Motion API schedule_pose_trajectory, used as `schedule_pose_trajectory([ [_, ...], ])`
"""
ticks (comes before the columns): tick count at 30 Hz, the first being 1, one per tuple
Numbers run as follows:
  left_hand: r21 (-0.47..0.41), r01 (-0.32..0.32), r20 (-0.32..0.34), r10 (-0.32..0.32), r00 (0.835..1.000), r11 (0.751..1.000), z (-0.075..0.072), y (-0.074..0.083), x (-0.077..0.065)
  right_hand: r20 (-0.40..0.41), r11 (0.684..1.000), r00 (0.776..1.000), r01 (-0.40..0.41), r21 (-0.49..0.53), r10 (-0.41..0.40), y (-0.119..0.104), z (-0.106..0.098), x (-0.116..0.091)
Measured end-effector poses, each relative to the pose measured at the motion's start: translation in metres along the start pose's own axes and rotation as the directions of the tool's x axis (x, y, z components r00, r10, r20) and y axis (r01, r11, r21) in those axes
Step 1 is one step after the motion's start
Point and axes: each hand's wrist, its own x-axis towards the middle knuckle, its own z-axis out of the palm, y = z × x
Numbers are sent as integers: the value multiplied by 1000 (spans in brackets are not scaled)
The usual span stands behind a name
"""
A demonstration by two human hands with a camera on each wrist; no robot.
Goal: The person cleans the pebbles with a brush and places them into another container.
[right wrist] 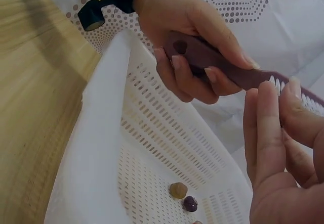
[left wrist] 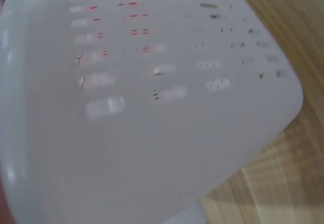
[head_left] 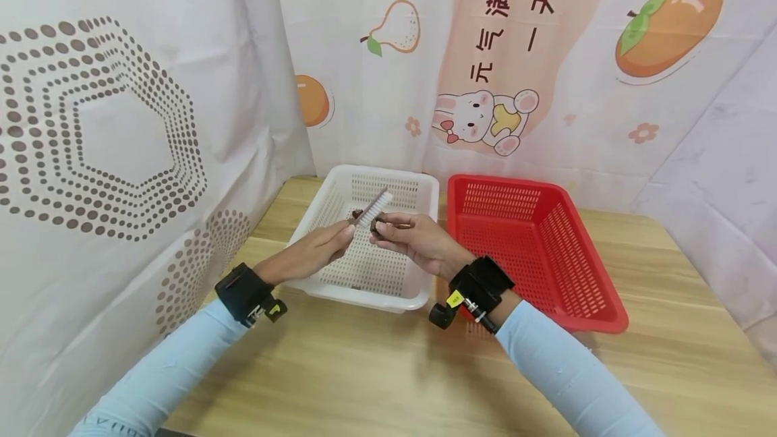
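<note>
My left hand [head_left: 315,249] grips the purple handle of a brush [right wrist: 215,59] with white bristles. Its bristled end slants up and away over the white basket [head_left: 370,300]. Facing it, my right hand [head_left: 421,243] pinches a small brown lump [head_left: 378,225] close beside the bristles. In the right wrist view the right fingertips [right wrist: 267,90] are right at the bristles and the lump is hidden behind them. On the basket floor lie a round tan piece [right wrist: 178,190] and a round dark purple piece [right wrist: 190,204].
Right of the white basket stands a red basket [head_left: 555,248], partly behind my right wrist. Both rest on a wooden table [head_left: 340,369]. A printed curtain [head_left: 376,127] hangs behind and along the left side. The left wrist view is filled mostly by the white basket's wall [left wrist: 126,158].
</note>
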Motion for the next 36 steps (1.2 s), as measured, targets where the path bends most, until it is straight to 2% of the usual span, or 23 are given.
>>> schedule_pose_trajectory([
  [5,64,-23,31,21,999,998,-11,9,11,15,998,998,65,-15,-65,-7,-4,-1],
  [10,91,-26,11,25,1000,996,-18,15,17,47,995,994,100,-29,-99,-11,-4,-1],
  [13,81,-15,-14,16,1000,997,-18,15,18,52,993,992,113,-29,-111,-11,-1,-2],
  [18,74,11,-27,-9,1000,997,-15,15,14,12,987,988,156,-22,-156,-8,3,-2],
  [26,136,-21,-37,26,999,990,-19,19,17,-2,983,984,179,-33,-179,-4,7,-2],
  [30,118,-26,-30,30,999,993,-22,22,19,-15,978,978,207,-30,-207,-8,7,-2],
  [33,88,-34,-36,37,999,996,-23,23,20,1,978,979,204,-31,-204,-9,10,-2],
  [36,51,-44,-38,46,998,998,-22,23,24,-17,977,978,206,-55,-207,-12,10,-3],
])
